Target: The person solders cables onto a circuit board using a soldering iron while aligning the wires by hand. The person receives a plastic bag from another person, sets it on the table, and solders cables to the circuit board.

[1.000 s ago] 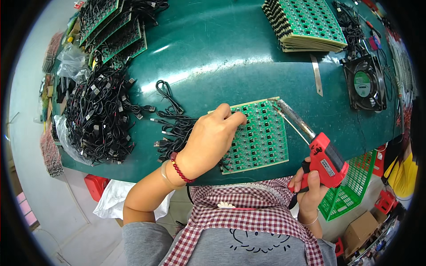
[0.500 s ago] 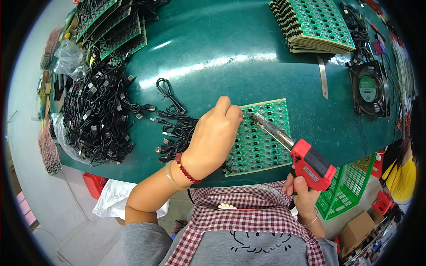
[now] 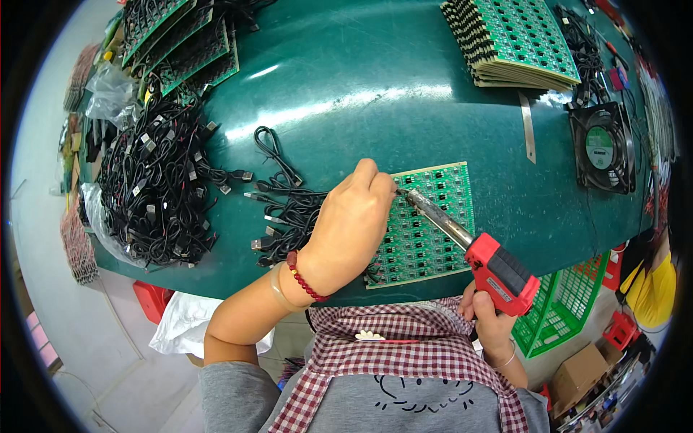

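My right hand (image 3: pixel 491 325) grips the red and black handle of a soldering iron (image 3: pixel 482 261). Its metal barrel slants up and left across a green circuit board panel (image 3: pixel 433 256), with the tip close to my left fingertips. My left hand (image 3: pixel 348 220) is closed in a pinch over the panel's upper left edge. A small dark bit shows at its fingertips, too small to name. Beside and partly behind that hand lie several black USB cables (image 3: pixel 289 216). The panel lies flat near the table's front edge and carries rows of small black parts.
A big heap of black USB cables (image 3: pixel 155 191) covers the left of the green table (image 3: pixel 325 79). Stacked circuit panels (image 3: pixel 523 40) stand at the far right, more panels (image 3: pixel 184 54) at the far left. A metal strip (image 3: pixel 528 130) and a black fan (image 3: pixel 603 148) lie right.
The soldering iron has shifted slightly left and down, its tip now nearer my left fingertips. My left hand stays pinched in nearly the same place.
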{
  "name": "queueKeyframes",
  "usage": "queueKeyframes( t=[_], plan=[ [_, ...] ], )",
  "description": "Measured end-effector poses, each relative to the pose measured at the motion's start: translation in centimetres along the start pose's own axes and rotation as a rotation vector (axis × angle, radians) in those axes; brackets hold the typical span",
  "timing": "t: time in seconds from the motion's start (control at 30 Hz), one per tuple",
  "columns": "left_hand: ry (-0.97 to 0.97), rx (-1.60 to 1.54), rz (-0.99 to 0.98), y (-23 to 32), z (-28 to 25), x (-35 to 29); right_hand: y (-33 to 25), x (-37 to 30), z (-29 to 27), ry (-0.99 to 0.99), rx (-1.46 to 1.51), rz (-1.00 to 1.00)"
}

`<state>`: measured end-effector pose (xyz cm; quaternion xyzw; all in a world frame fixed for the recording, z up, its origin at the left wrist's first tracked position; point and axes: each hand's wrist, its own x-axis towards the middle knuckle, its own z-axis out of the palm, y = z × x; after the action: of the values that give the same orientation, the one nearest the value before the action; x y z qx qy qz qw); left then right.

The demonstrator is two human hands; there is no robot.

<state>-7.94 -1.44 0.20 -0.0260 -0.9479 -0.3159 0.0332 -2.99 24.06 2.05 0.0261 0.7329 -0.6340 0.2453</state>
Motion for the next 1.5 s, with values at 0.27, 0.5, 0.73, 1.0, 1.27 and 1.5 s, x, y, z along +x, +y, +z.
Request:
queueKeyframes(
  t=[0.27, 0.5, 0.73, 1.0, 1.27, 1.5],
  plan=[
    [-0.009, 0.003, -0.006, 0.0, 0.0, -0.1, 0.1, -0.6, -0.1, 0.055, 0.137, -0.034],
    [-0.018, 0.015, -0.013, 0.1, 0.0, -0.1, 0.4, -0.8, -0.3, 0.04, 0.143, -0.039],
    [-0.008, -0.011, -0.029, 0.2, -0.2, 0.0, 0.5, -0.9, -0.2, 0.058, 0.156, -0.051],
    [0.005, -0.04, -0.004, 0.0, 0.1, 0.2, 1.0, -1.4, 0.2, 0.066, 0.156, -0.028],
    [-0.003, 0.026, 0.006, 0.1, 0.3, 0.0, 1.0, -1.3, 1.0, 0.076, 0.125, -0.012],
    [-0.022, 0.04, 0.003, 0.2, 0.2, 0.2, 1.5, -1.9, 0.7, 0.11, 0.205, -0.042]
  ],
)
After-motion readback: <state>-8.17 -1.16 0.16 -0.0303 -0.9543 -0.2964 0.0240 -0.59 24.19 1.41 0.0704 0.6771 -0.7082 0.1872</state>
